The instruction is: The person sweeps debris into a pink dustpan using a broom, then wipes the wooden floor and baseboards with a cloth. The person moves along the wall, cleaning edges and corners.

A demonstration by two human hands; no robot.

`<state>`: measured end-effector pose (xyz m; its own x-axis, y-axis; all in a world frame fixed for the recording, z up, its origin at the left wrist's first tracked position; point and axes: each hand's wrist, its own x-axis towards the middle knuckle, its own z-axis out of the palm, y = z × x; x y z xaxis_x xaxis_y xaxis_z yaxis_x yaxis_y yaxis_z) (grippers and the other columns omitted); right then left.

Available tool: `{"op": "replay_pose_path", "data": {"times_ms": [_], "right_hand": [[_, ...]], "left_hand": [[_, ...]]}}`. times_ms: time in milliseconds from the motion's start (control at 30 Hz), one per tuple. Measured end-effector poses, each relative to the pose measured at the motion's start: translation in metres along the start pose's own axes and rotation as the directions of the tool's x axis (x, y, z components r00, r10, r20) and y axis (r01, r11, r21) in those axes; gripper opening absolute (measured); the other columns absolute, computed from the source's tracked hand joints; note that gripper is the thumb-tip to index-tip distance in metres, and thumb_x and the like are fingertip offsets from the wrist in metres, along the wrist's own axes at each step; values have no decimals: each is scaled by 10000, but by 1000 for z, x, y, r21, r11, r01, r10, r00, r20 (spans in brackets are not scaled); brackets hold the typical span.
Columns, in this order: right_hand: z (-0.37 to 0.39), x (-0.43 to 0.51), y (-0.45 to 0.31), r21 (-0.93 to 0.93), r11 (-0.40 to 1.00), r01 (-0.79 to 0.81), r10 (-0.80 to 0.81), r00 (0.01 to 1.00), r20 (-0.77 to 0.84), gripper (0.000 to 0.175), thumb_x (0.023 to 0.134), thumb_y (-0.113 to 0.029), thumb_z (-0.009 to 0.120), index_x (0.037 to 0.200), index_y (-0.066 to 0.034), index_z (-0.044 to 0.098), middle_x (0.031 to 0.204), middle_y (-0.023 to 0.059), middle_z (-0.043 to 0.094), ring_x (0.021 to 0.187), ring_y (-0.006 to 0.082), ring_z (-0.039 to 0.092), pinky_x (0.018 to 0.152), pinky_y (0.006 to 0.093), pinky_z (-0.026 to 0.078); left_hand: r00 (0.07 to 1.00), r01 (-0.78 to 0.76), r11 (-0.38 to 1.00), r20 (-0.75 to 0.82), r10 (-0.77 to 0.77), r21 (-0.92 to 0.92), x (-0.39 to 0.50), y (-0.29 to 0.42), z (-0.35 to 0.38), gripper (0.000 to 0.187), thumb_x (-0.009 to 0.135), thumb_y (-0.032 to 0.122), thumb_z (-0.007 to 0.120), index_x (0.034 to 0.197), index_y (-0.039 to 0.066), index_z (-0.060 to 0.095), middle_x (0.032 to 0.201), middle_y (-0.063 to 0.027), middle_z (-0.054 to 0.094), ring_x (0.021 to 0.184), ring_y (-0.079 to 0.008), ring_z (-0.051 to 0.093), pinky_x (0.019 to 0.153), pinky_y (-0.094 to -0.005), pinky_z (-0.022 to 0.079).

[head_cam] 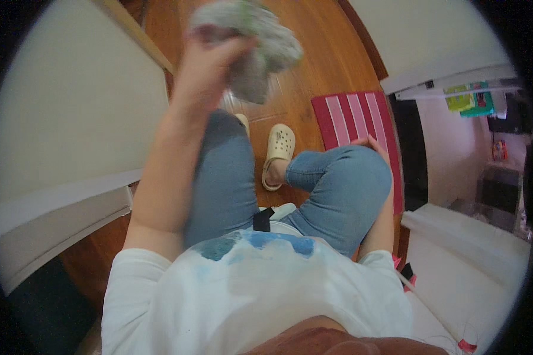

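Observation:
A crumpled grey-white cloth with green parts (262, 49) is held in my left hand (220, 53), raised over the wooden floor at the top of the view. Both the cloth and the hand are blurred. My right hand (369, 141) lies by my bent right knee, mostly hidden behind it; only part of it shows, above a striped mat (359, 113). I cannot tell whether it holds anything. Between my knees a cream clog (280, 144) is on my foot, and part of a second clog (243, 123) shows beside my left knee.
A pale panel (80, 97) stands close on my left, with a white ledge (62, 222) below it. To the right a doorway with a white frame (448, 86) opens onto a room with green packages (468, 100). A white surface (462, 257) is near my right elbow.

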<state>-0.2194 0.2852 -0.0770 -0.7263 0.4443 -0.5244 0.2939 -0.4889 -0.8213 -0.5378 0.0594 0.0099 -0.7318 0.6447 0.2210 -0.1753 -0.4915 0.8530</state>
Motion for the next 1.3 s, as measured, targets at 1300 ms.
{"op": "replay_pose_path", "data": {"times_ms": [1300], "right_hand": [[21, 55, -128, -557, 766, 321, -189, 940, 282, 354, 885, -311, 516, 917, 9, 663, 887, 99, 654, 852, 180, 605, 823, 298, 454]], "left_hand": [[975, 210, 973, 51, -216, 93, 131, 9, 26, 256, 763, 13, 604, 1013, 34, 553, 957, -68, 606, 892, -207, 597, 810, -362, 492]]}}
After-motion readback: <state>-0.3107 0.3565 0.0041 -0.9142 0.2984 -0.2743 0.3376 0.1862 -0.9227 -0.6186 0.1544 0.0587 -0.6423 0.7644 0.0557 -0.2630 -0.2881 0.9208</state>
